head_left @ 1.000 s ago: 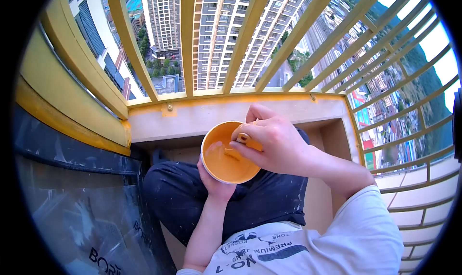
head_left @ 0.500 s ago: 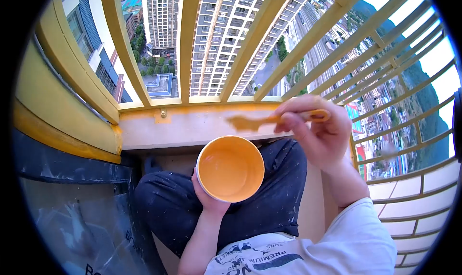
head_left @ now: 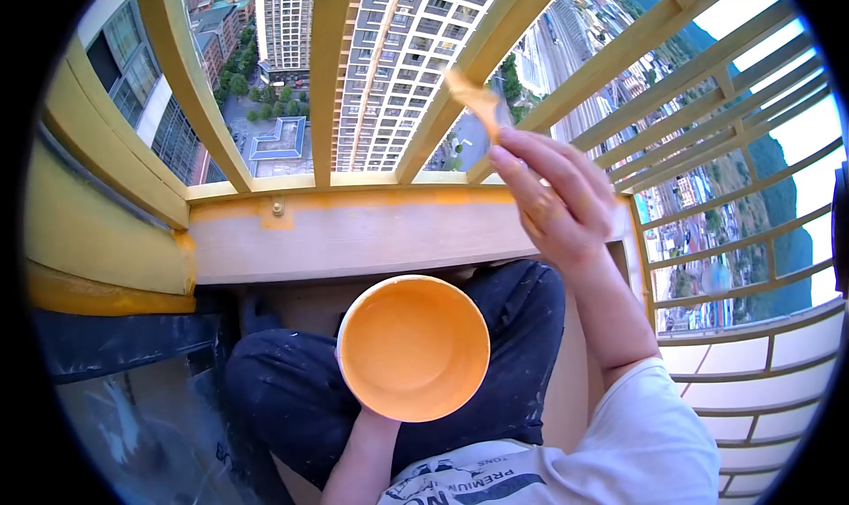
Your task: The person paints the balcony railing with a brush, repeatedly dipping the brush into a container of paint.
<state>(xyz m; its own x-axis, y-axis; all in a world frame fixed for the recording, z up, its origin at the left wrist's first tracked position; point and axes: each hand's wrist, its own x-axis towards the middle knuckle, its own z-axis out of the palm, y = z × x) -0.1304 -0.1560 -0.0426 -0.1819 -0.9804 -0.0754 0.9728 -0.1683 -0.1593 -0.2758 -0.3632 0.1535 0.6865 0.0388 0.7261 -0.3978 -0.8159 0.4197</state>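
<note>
My right hand (head_left: 562,195) is raised near the railing, its fingers closed on a paintbrush (head_left: 478,103) with orange-yellow paint on its blurred bristles. The bristle end points up and to the left, in front of a slanting yellow bar (head_left: 482,49). A round paint bucket (head_left: 416,291) is held over my lap, its mouth facing me and its inside coated orange. My left hand (head_left: 373,419) supports the bucket from below and the left side. Most of that hand's fingers are hidden behind the bucket.
Yellow railing bars (head_left: 329,89) rise in front and curve round to the right, high above buildings and a road. A pale ledge (head_left: 371,235) with an orange-painted edge runs below them. Dark plastic sheeting (head_left: 133,390) covers the left side. My crossed legs (head_left: 283,372) are under the bucket.
My right hand has lifted the paintbrush up and away from above the bucket toward the bars, its bristles now tilted upward. The bucket appears slightly lower and larger in view.
</note>
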